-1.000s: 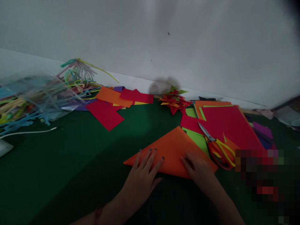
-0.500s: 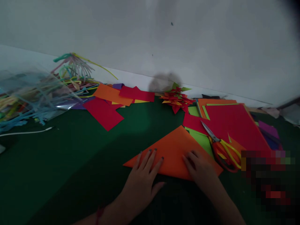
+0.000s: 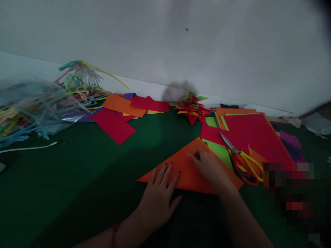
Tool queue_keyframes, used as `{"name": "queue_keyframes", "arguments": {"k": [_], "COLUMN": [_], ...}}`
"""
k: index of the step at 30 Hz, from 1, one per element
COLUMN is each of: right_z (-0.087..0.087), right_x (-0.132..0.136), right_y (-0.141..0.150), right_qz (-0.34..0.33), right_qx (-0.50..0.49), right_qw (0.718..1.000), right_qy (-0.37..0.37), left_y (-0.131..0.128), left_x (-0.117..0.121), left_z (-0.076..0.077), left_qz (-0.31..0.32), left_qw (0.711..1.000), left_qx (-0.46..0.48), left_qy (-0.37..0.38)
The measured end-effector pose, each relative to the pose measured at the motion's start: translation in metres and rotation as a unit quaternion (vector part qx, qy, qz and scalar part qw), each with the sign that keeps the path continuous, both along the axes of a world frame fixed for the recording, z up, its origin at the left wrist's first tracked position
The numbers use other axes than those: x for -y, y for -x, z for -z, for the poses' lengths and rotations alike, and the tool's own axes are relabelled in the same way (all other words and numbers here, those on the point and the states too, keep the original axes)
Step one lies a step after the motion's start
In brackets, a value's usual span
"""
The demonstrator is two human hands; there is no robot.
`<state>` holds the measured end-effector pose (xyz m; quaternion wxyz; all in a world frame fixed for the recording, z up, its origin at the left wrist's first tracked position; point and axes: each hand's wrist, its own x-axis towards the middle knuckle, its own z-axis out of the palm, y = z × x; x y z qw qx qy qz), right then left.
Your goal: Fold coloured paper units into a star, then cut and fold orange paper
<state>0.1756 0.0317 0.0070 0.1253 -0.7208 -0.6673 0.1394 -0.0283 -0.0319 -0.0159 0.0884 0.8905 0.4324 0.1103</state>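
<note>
Standing behind everything, the wall (image 3: 124, 38) backs a green table (image 3: 77, 165). At far left lies a clear bag (image 3: 51, 103) with coloured strips. The orange paper (image 3: 184, 179), a triangle, lies flat on the table under both hands. A red sheet (image 3: 253, 137) lies beyond its right side. The left hand (image 3: 156, 199), fingers spread, presses the paper without grasping it. The right hand (image 3: 209, 167) has fingers curled at the paper; dim light leaves me unable to tell whether they pinch anything. Scissors (image 3: 237, 150) rest just beside the triangle.
</note>
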Motion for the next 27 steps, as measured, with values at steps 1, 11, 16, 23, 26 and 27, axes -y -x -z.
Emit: {"name": "queue_keyframes", "arguments": {"k": [1, 11, 16, 23, 26, 27], "right_z": [0.001, 0.016, 0.015, 0.012, 0.011, 0.011], "right_x": [-0.006, -0.022, -0.023, -0.023, -0.023, -0.023], "right_y": [0.004, 0.006, 0.006, 0.008, 0.009, 0.009], "right_qz": [0.013, 0.016, 0.021, 0.036, 0.037, 0.037], "right_qx": [-0.016, -0.091, -0.074, -0.05, -0.046, -0.044], "right_qw": [1.0, 0.996, 0.997, 0.998, 0.998, 0.998], "right_qy": [-0.003, 0.001, -0.005, 0.007, 0.001, -0.001], "left_y": [0.0, -0.002, -0.002, -0.002, -0.001, -0.001], "left_x": [0.0, -0.003, -0.003, -0.002, -0.003, -0.003], "left_z": [0.0, 0.005, 0.005, 0.002, 0.003, 0.003], "left_qz": [0.001, 0.004, 0.011, 0.009, 0.01, 0.01], "left_qw": [1.0, 0.999, 0.999, 0.999, 0.999, 0.999], "left_qx": [-0.002, -0.019, -0.029, -0.05, -0.051, -0.051], "left_qy": [-0.002, -0.029, -0.026, -0.014, -0.017, -0.017]}}
